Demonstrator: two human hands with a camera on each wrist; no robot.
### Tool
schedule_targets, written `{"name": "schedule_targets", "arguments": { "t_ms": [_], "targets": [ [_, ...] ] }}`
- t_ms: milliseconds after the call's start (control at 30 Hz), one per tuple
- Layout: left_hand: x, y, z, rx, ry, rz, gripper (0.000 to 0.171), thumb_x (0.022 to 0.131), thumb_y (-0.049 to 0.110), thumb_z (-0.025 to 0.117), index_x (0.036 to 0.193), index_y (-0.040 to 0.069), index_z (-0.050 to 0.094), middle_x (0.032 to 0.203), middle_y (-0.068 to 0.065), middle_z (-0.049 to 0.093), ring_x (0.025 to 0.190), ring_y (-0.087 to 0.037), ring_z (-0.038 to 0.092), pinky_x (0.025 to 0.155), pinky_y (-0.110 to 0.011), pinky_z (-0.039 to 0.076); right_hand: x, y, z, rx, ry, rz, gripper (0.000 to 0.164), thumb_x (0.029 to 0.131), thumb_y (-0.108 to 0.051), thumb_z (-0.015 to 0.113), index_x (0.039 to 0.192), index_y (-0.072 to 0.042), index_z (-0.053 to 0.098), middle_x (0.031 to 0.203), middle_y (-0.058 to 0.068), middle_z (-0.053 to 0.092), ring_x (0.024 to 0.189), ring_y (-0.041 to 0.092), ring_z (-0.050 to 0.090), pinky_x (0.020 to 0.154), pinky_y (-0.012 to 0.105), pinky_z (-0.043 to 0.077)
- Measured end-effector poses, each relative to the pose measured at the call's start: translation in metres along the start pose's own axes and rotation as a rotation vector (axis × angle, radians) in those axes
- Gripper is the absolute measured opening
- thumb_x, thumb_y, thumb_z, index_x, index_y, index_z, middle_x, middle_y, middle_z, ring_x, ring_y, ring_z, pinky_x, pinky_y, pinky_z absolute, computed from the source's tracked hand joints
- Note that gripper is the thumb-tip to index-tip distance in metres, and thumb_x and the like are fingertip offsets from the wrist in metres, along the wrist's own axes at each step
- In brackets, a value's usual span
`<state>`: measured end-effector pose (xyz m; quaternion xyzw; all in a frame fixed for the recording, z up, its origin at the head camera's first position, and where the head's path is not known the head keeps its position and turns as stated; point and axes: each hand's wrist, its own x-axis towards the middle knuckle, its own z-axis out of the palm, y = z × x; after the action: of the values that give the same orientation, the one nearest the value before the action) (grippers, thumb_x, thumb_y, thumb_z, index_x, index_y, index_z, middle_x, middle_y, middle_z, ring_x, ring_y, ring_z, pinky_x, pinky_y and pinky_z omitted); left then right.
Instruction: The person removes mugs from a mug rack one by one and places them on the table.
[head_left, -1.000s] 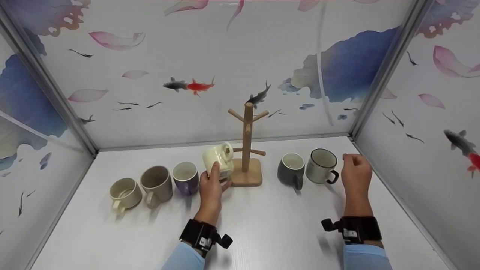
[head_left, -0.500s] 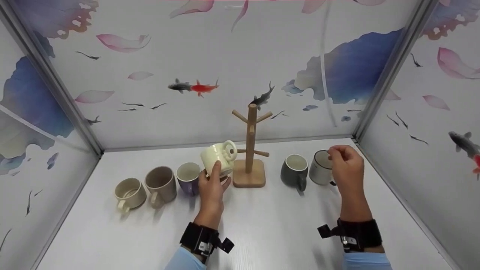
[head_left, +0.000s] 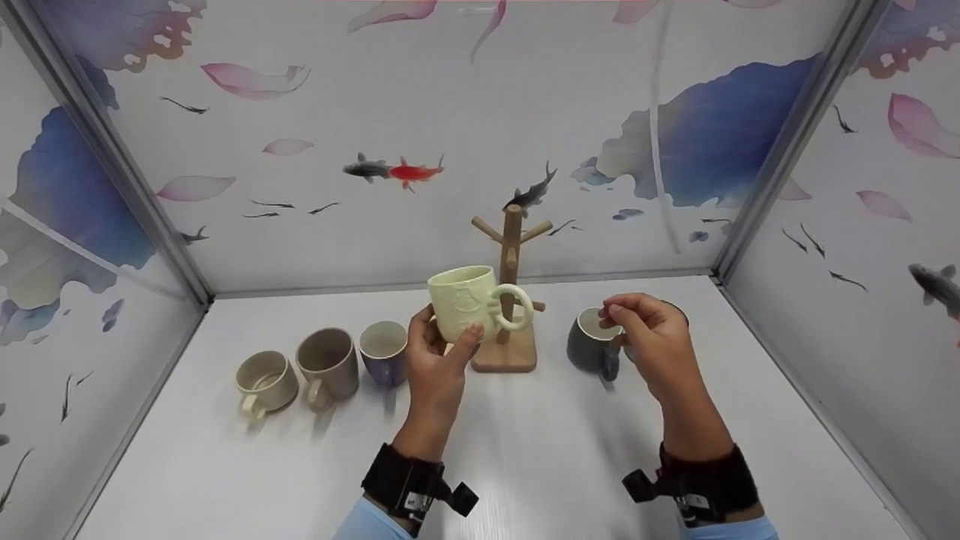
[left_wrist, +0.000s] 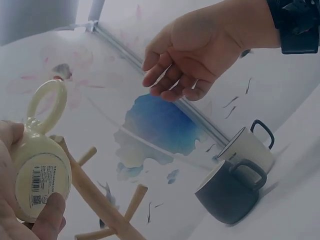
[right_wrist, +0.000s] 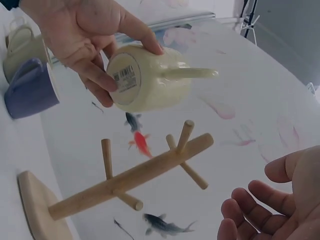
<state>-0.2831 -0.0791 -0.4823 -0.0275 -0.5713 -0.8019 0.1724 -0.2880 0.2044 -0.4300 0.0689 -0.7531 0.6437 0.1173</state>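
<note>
A pale yellow mug (head_left: 461, 307) is held up by my left hand (head_left: 436, 375), with fingers and thumb around its lower body. Its handle points right and overlaps the post of the wooden mug tree (head_left: 512, 219). In the right wrist view, the labelled bottom of the yellow mug (right_wrist: 172, 92) shows between the fingers. My right hand (head_left: 656, 345) hovers at the right with loosely bent fingers and nothing in them. From the head it overlaps the dark grey mug (head_left: 585, 349) and mostly hides a white mug, whose dark rim and handle show in the left wrist view.
Left of the mug tree stand a purple mug (head_left: 384, 358), a brown mug (head_left: 328, 365) and a beige mug (head_left: 266, 382) in a row. The white mug (left_wrist: 252, 150) stands beside the grey one. Printed panels wall the white table (head_left: 525, 465) at back and sides.
My left hand has raised the yellow mug and turned it upright, its handle now to the right. My right hand has moved left, from beside the white mug to in front of it.
</note>
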Motion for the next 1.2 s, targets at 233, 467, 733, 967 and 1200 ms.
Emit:
{"name": "schedule_targets", "arguments": {
  "t_ms": [233, 467, 733, 967, 1200],
  "targets": [
    [-0.010, 0.006, 0.007, 0.104, -0.059, 0.087, 0.076, 0.086, 0.019, 0.089, 0.148, 0.013, 0.047, 0.138, -0.011, 0.061, 0.130, -0.025, 0.063, 0.100, -0.035, 0.060, -0.013, -0.015, 0.011, 0.102, -0.113, 0.017, 0.022, 0.108, -0.011, 0.058, 0.117, 0.006, 0.068, 0.107, 0.008, 0.073, 0.096, 0.019, 0.074, 0.064, 0.028, 0.057],
    [-0.016, 0.003, 0.013, 0.112, -0.090, 0.053, 0.088, 0.081, 0.019, 0.094, 0.154, 0.017, 0.045, 0.148, -0.007, 0.056, 0.142, -0.023, 0.055, 0.104, -0.038, 0.058, -0.020, -0.022, 0.021, 0.191, -0.236, 0.056, 0.027, 0.108, -0.018, 0.060, 0.120, 0.005, 0.069, 0.114, 0.011, 0.073, 0.104, 0.024, 0.071, 0.060, 0.028, 0.057],
    [-0.018, 0.000, 0.018, 0.060, -0.151, -0.007, 0.094, 0.078, 0.011, 0.095, 0.157, 0.018, 0.044, 0.159, -0.003, 0.046, 0.150, -0.024, 0.048, 0.107, -0.043, 0.057, -0.019, -0.019, 0.023, 0.188, -0.247, 0.126, 0.022, 0.105, -0.016, 0.066, 0.113, 0.003, 0.073, 0.100, 0.006, 0.076, 0.088, 0.018, 0.067, 0.056, 0.025, 0.052],
    [-0.020, -0.002, 0.018, 0.042, -0.205, 0.062, 0.094, 0.078, 0.008, 0.094, 0.157, 0.020, 0.044, 0.165, 0.000, 0.042, 0.153, -0.024, 0.045, 0.105, -0.041, 0.059, -0.014, -0.011, 0.022, 0.205, -0.365, 0.126, 0.019, 0.106, -0.019, 0.065, 0.107, -0.006, 0.079, 0.095, 0.006, 0.079, 0.080, 0.015, 0.067, 0.063, 0.025, 0.056],
    [-0.025, -0.003, 0.018, 0.037, -0.220, 0.105, 0.095, 0.076, 0.006, 0.095, 0.157, 0.020, 0.045, 0.170, 0.004, 0.038, 0.157, -0.021, 0.039, 0.105, -0.041, 0.059, -0.015, -0.007, 0.025, 0.141, -0.440, 0.074, 0.019, 0.106, -0.018, 0.065, 0.106, -0.004, 0.077, 0.094, 0.000, 0.078, 0.090, 0.014, 0.069, 0.070, 0.025, 0.057]
  ]
}}
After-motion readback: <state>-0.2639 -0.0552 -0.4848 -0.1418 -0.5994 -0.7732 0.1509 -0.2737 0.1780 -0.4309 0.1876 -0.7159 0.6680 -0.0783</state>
